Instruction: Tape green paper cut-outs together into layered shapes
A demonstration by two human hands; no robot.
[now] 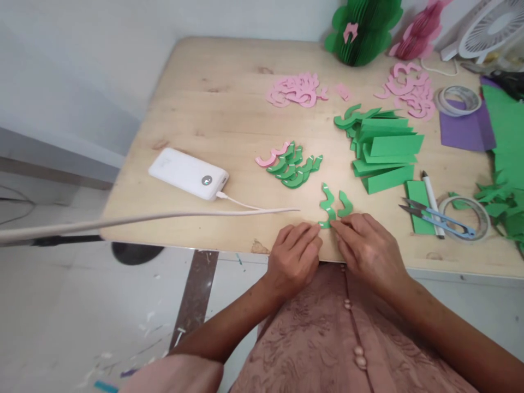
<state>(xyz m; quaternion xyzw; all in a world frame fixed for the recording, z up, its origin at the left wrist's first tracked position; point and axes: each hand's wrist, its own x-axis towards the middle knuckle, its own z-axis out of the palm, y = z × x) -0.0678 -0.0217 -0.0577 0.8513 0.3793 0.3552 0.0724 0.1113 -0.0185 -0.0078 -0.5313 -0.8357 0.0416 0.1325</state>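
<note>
Near the table's front edge lies a wavy green paper strip (327,203) with small white marks along it. The curled fingers of my left hand (295,252) hold its lower left end against the table. From the other side, my right hand (366,243) pinches the same lower end between thumb and fingers. Just above my right fingers is a loose curved green paper piece (345,204). Farther back sits a small pile of scalloped green paper strips (292,168), also with white marks, and a pink paper strip (272,156) at its left.
A white power bank (184,172) with a cable lies left. Folded green papers (388,147), thread snips (440,218), a marker (432,202) and tape rolls (483,237) are right. Pink cutouts (295,90), a green honeycomb paper ornament (364,33) and a fan (491,27) stand behind.
</note>
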